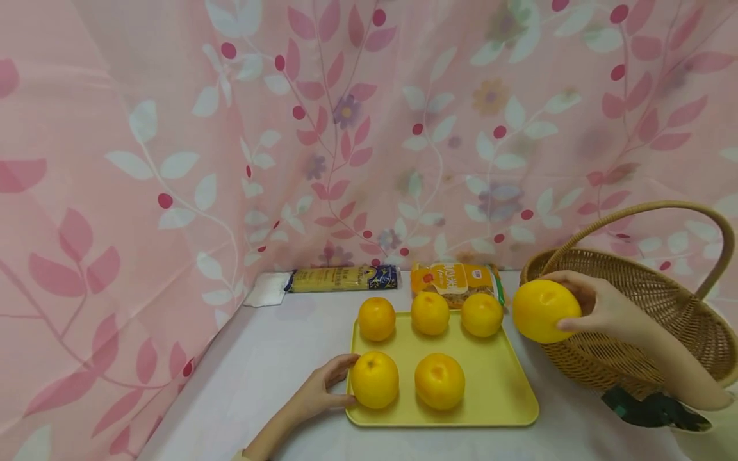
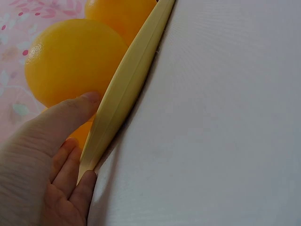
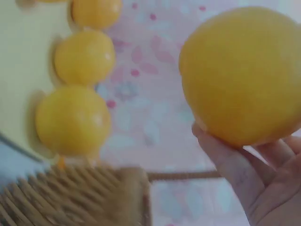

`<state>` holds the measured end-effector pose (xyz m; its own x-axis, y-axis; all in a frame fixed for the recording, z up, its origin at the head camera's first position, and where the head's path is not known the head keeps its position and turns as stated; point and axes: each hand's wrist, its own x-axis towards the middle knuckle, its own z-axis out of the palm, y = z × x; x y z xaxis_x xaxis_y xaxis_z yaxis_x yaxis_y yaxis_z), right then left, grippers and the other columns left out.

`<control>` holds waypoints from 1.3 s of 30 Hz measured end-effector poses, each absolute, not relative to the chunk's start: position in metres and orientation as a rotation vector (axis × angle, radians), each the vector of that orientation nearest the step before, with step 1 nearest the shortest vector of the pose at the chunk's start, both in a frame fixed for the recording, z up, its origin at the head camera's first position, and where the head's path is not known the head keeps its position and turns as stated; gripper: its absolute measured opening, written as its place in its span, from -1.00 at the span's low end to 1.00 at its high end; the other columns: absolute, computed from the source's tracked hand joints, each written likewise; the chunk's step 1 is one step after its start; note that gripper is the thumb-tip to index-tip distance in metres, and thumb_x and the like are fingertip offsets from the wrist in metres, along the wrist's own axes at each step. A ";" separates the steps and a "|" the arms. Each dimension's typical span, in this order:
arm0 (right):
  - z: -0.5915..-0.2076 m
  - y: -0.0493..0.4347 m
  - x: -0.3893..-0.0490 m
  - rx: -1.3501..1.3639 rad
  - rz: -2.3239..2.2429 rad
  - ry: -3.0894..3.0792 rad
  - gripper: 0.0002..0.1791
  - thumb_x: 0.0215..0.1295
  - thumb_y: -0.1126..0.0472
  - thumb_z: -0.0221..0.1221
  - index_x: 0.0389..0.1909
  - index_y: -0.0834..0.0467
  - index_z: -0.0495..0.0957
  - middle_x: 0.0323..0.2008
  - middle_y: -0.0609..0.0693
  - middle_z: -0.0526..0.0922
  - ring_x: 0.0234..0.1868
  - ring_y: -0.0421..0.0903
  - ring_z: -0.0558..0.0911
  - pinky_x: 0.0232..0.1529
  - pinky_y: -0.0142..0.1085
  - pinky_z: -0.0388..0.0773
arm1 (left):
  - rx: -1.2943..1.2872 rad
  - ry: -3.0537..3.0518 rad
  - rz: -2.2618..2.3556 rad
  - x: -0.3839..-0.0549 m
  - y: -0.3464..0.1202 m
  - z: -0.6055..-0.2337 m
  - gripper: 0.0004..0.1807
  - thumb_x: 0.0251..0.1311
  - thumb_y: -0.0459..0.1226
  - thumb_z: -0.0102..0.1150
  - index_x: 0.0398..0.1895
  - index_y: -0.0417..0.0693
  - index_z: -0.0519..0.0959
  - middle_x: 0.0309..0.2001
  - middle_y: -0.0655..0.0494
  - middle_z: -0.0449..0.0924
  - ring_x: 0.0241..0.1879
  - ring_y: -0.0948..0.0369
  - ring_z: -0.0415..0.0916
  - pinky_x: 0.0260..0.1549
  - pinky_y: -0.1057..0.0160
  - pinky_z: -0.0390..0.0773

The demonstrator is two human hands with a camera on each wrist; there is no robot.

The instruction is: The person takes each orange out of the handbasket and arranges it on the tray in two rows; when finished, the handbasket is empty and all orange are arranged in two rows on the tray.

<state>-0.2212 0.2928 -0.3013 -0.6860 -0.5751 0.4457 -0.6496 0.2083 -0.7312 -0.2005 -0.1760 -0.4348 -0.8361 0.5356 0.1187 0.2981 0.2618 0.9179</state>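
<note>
My right hand [image 1: 602, 310] holds a yellow orange [image 1: 544, 312] in the air at the basket's left rim, thumb and fingers round its side. In the right wrist view this orange [image 3: 242, 75] fills the upper right. My left hand [image 1: 325, 387] is at the left edge of a yellow tray [image 1: 496, 397], beside the front-left orange [image 1: 375, 380]. Seen from the left wrist, the thumb [image 2: 77, 110] lies against that orange and a finger is outside the tray rim [image 2: 124, 84]. Another orange [image 1: 440, 381] sits beside it, with three more [image 1: 430, 314] along the tray's back.
A wicker basket [image 1: 611, 365] with a tall handle stands right of the tray, tilted. Behind the tray lie an orange food bag [image 1: 461, 282], a long yellow-and-blue packet [image 1: 340, 279] and a white square piece [image 1: 267, 289]. Pink floral cloth [image 1: 369, 128] hangs at the back and left.
</note>
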 end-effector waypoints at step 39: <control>-0.405 0.250 -0.204 0.945 1.652 -2.603 -0.54 0.01 0.38 0.25 -0.06 0.41 0.34 -0.23 0.03 0.57 -0.29 -0.15 0.56 -0.35 -0.29 0.58 | 0.781 2.306 1.616 -0.201 -0.176 -0.436 -0.28 -0.02 -0.30 0.31 0.22 -0.26 0.21 0.19 -0.13 0.26 0.17 0.11 0.21 0.12 0.10 0.23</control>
<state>-0.2040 0.2505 -0.4047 -0.8250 -0.5150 0.2326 -0.4298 0.3045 -0.8500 -0.2006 -0.1758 -0.4365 -0.8349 0.5371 0.1200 0.2960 0.2544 0.9207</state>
